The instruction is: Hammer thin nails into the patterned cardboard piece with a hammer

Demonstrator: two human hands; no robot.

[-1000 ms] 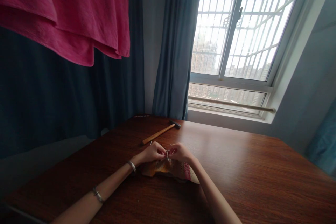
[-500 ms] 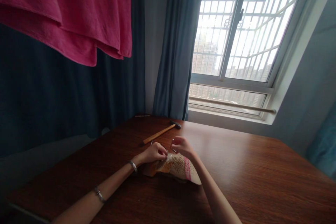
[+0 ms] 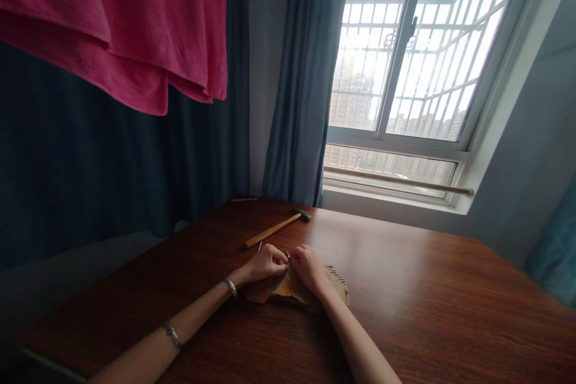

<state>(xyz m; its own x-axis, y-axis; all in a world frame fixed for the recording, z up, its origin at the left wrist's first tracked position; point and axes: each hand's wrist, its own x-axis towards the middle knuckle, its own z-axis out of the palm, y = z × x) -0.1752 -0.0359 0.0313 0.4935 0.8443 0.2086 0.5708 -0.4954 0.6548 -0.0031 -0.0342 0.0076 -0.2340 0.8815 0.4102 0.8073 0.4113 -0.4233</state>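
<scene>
A beige, hole-dotted sheet (image 3: 335,281) with an orange patch lies bent on the table beneath both hands. At its far edge, my left hand (image 3: 269,262) pinches with thumb and forefinger; the fingertips hide what exactly they grip. My right hand (image 3: 306,264) is closed right beside it, fingertips almost meeting the left ones, and it covers the middle of the sheet. Between the two sets of fingertips a small dark metal piece (image 3: 287,255) sticks up, too small to name. A thin pale stick (image 3: 260,246) shows just behind the left hand.
Beyond the hands a hammer (image 3: 272,231) with a wooden handle lies on the brown wooden table (image 3: 427,300). A pink towel (image 3: 135,30) hangs at the upper left before dark blue curtains (image 3: 297,90). A barred window (image 3: 396,72) stands behind the table.
My right hand has come down and left to meet the left fingertips, now covering the sheet's pink stripe. The sheet's right end has shifted and curled up. My left hand stays nearly still.
</scene>
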